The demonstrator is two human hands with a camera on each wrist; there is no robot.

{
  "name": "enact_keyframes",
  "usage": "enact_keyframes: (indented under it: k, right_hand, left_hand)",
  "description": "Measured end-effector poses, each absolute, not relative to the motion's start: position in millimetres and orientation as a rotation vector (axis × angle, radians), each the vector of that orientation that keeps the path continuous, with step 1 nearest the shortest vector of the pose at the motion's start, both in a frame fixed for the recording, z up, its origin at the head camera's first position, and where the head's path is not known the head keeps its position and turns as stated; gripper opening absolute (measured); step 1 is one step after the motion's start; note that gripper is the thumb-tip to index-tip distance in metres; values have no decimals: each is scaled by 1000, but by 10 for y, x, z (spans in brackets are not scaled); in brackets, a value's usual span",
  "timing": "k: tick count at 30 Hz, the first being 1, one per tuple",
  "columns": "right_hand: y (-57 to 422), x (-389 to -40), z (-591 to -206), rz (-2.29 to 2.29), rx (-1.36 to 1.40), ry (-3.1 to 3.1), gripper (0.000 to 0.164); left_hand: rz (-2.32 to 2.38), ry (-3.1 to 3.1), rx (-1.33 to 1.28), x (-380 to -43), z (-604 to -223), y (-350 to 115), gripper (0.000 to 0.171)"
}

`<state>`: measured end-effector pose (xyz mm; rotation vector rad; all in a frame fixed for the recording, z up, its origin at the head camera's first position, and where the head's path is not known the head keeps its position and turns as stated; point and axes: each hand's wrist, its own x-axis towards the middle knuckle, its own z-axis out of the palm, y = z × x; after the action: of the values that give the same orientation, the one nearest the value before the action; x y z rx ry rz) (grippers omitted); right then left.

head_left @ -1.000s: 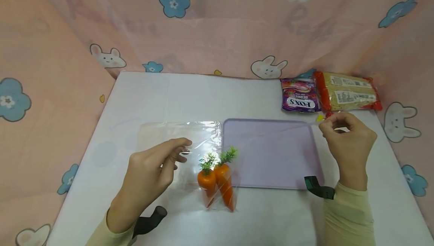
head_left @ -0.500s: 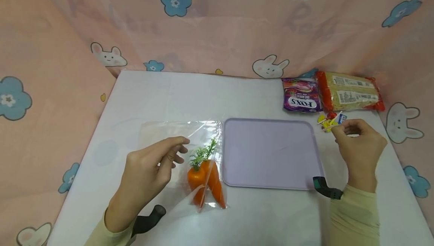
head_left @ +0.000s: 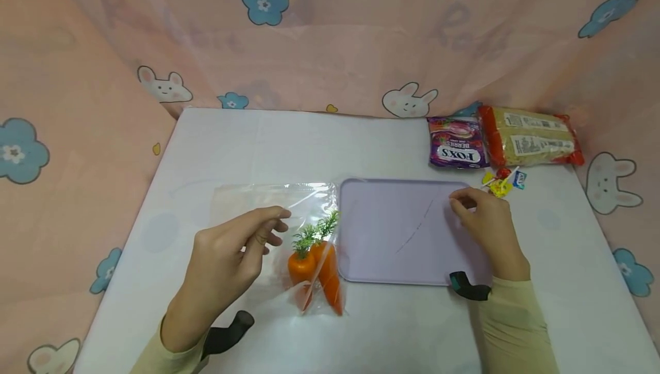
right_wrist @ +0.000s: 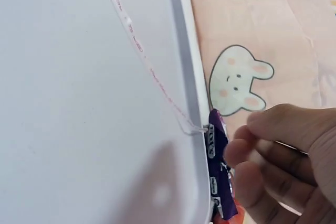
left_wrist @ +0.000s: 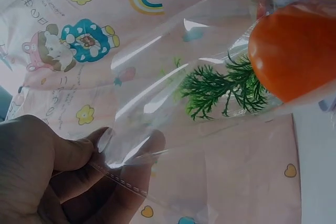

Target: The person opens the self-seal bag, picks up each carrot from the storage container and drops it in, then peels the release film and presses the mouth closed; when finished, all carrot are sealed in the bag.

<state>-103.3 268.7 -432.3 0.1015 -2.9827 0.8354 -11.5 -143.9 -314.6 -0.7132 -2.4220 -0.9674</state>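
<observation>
My left hand pinches the edge of a clear plastic bag that holds two orange carrots with green tops. In the left wrist view, one carrot lies sideways in the bag beyond my thumb and fingers. My right hand is over the right side of a lilac tray, its fingers loosely bent around nothing. A thin clear strip with red print is over the tray; in the right wrist view its near end is apart from my fingertips.
Another clear bag lies flat on the white table left of the tray. At the back right are a purple Fox's candy bag and a yellow-and-red packet. Several wrapped lollipops lie in front of them.
My right hand went right with the strip, then back left over the tray, letting the strip go. The carrots in the bag swung left. My left hand has hardly moved.
</observation>
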Motion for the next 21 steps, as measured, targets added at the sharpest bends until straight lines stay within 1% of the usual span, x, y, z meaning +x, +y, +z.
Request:
enact_keyframes:
  k: [6,9,11,13,18,20,21]
  right_hand:
    - [2675,-1027,-4286,809,218,-3039,18]
    - [2569,-997,-4235,937,262,-3002,22]
    - [2446,-964,-4209,1137,339,-2971,26]
    - [2293,-918,-4188,1420,478,-2926,31]
    - [1890,-789,-4151,2195,1008,-2498,40]
    - [1749,-748,-4130,2350,1145,-2302,42]
    - [1687,-729,-4119,2384,1169,-2239,41]
  left_hand:
    - [-997,-2410,-736,-112,-3145,-1429,23]
    - [-1020,-2386,-752,-112,-3140,-1423,23]
    - [-1037,-2363,-766,-115,-3134,-1415,22]
    - [-1058,-2337,-782,-120,-3127,-1406,21]
    - [-1142,-2310,-797,-135,-3124,-1402,17]
    - [-1191,-2309,-790,-140,-3135,-1416,17]
    - [-1220,-2308,-783,-143,-3143,-1427,17]
